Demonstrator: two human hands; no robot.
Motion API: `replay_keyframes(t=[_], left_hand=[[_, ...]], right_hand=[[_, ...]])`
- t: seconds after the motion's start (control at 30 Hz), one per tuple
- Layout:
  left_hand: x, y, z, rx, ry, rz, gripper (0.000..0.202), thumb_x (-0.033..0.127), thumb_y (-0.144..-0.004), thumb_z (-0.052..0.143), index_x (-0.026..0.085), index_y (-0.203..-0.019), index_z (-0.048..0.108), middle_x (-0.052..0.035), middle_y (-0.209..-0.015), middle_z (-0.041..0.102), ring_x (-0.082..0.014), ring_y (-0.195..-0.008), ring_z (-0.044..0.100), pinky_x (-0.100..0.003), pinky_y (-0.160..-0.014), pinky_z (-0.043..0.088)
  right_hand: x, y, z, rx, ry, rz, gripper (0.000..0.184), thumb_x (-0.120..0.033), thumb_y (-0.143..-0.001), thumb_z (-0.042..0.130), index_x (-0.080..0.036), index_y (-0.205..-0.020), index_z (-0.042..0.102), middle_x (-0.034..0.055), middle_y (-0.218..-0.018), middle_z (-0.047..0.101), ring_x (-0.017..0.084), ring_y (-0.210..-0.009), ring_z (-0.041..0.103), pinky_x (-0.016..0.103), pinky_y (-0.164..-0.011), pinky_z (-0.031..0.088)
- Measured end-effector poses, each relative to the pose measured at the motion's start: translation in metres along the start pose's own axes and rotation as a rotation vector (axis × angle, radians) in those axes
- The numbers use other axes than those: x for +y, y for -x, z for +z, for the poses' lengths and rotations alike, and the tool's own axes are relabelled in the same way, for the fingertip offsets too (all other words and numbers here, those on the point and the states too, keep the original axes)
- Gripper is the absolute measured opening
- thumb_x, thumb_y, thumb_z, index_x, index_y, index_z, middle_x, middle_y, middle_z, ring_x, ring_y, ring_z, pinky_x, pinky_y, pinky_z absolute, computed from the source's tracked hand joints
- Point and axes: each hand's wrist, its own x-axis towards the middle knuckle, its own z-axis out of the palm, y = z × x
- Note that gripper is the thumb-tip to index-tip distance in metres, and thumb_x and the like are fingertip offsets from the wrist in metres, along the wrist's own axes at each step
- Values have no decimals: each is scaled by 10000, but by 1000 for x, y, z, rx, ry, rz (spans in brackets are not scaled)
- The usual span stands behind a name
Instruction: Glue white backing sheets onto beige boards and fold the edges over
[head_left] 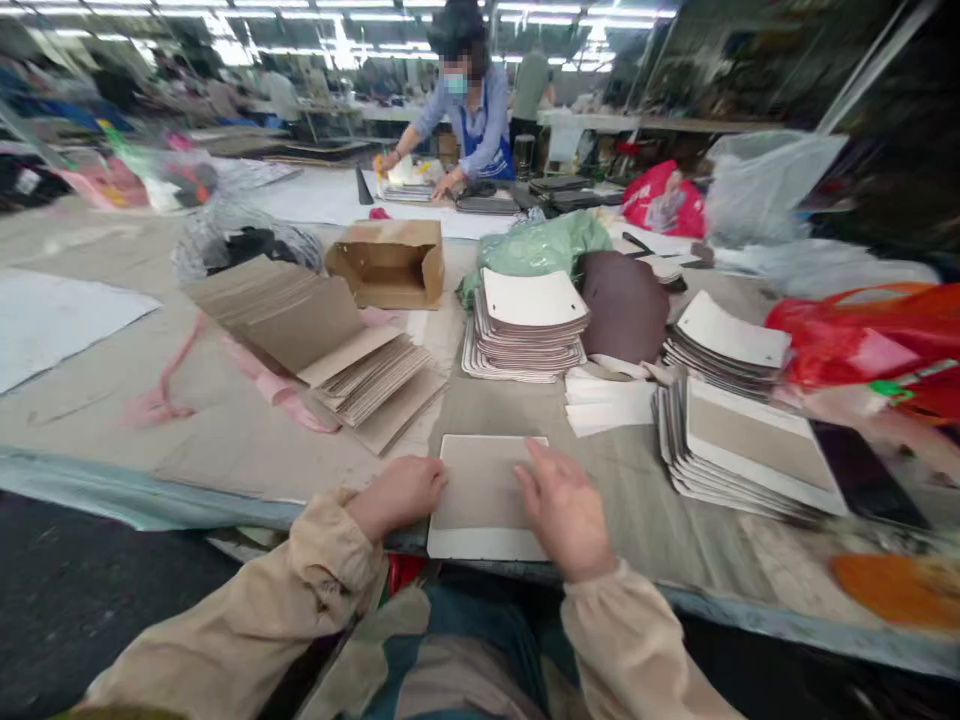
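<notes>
A flat panel, grey-beige with a white strip along its near edge, lies at the front edge of the table. My left hand rests against its left side with the fingers curled at the edge. My right hand lies flat on the panel's right part, fingers stretched out. Both sleeves are beige.
Stacks of similar panels sit right and behind. A fanned pile of brown cardboard sheets lies left, an open cardboard box behind it. A dark brown leather piece, plastic bags, and another person working at the far table.
</notes>
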Motion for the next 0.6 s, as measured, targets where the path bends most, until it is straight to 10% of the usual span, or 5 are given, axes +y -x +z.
replay_keyframes(t=[0.2, 0.6], left_hand=[[3, -2, -1, -6, -44, 35, 344, 276, -905, 342, 164, -795, 647, -123, -801, 702, -247, -773, 662, -319, -662, 430], [8, 10, -2, 50, -1, -80, 339, 336, -915, 360, 159, -829, 636, -119, -806, 687, -261, -780, 655, -345, -686, 459]], right_hand=[[-47, -7, 45, -180, -74, -224, 554, -363, -924, 459, -121, -1412, 360, 109, -1490, 318, 238, -1376, 268, 450, -1123, 248], [19, 3, 30, -191, 145, -78, 702, -553, -913, 371, -99, -1444, 291, 104, -1518, 237, 240, -1406, 179, 458, -1145, 123]])
